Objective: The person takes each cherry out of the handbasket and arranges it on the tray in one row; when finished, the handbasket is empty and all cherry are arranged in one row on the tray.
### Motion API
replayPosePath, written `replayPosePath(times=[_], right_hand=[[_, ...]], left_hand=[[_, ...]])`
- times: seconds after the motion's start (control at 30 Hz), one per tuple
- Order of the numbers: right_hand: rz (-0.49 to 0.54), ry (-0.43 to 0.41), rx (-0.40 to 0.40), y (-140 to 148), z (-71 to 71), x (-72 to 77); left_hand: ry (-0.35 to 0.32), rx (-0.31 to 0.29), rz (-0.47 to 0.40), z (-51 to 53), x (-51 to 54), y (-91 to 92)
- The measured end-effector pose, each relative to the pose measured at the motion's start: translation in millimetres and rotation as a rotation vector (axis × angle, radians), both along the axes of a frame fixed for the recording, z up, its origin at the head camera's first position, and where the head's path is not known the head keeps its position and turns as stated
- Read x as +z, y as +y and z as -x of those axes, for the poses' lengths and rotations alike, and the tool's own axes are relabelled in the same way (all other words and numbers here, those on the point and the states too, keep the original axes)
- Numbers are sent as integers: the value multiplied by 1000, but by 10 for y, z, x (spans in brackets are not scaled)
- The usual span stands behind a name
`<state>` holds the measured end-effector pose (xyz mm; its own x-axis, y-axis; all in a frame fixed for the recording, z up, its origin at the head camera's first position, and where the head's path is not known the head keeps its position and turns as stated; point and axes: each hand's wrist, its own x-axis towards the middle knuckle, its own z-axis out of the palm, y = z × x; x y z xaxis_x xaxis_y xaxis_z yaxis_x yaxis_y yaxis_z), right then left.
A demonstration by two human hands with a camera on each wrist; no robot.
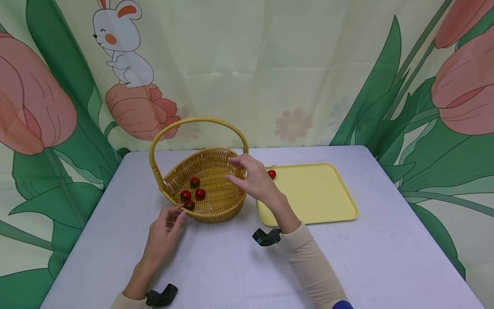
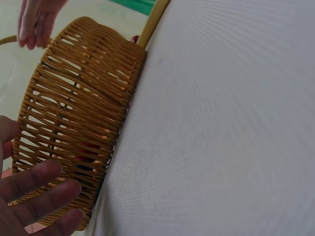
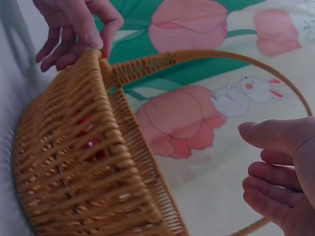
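In the head view a wicker basket (image 1: 220,189) with a tall handle stands left of centre, with several dark red cherries (image 1: 200,194) in its left part. My left hand (image 1: 164,231) pinches the basket's near left rim between thumb and fingers. Over the basket's right side hangs my right hand (image 1: 256,178), thumb and fingers apart, nothing between them. Its fingers also show apart in the right wrist view, where that hand (image 3: 280,167) is beside the basket (image 3: 83,162). Another cherry (image 1: 272,174) lies at the left end of a yellow tray (image 1: 312,193).
The tray lies on the white tablecloth (image 1: 370,257) to the right of the basket, close to its right side. A printed curtain (image 1: 231,77) with tulips and a rabbit hangs behind the table. A black camera mount is on each wrist.
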<state>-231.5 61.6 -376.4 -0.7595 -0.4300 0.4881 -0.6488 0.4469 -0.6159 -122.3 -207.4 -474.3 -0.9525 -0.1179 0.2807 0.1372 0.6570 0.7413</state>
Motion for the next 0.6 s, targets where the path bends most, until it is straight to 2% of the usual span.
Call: replayPosePath(times=[0.37,0.6], right_hand=[[-53,-114,65,-335,118,-206],[-138,-193,71,-512,183,-304]], left_hand=[[1,-3,-5,2,-19,-12],[12,-1,8,6,-16,-9]])
